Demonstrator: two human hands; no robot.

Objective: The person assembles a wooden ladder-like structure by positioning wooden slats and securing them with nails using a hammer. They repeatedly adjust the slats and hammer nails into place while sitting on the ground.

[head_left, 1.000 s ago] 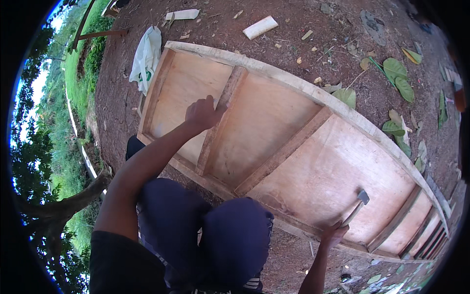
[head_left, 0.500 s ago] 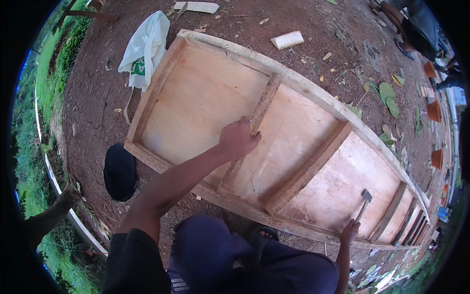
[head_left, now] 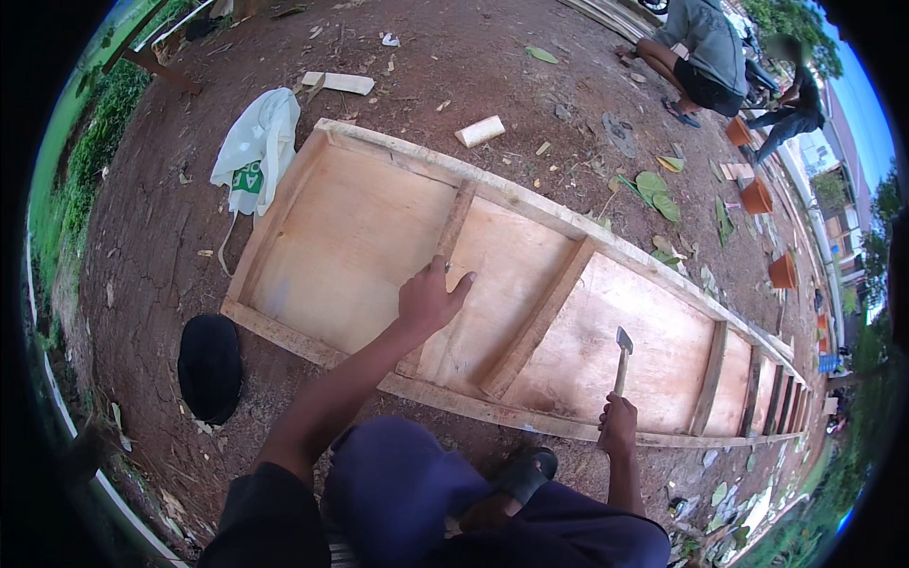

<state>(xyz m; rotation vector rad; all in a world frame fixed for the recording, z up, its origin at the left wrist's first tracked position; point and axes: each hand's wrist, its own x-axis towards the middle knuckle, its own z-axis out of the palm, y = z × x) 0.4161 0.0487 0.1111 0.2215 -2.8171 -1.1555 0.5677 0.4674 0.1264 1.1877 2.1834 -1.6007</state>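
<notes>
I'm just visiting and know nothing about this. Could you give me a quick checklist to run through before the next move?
1. Wooden-handled, metal-headed hammer gripped: ok, the right hand is closed around it.
2. Hammer head away from the left hand: ok, plainly apart.
3. Left hand firmly on the brown wooden crosspiece: cannot tell, the hand hides any contact.
4. Dark-sandalled foot outside the long, tapering wooden frame: ok.
5. Crouching person in grey top away from the hammer: ok, beyond the frame's far side.

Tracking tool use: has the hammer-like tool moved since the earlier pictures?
Yes: the hammer-like tool, in the right hand, has shifted leftward, away from the crosspiece on its right.
</notes>
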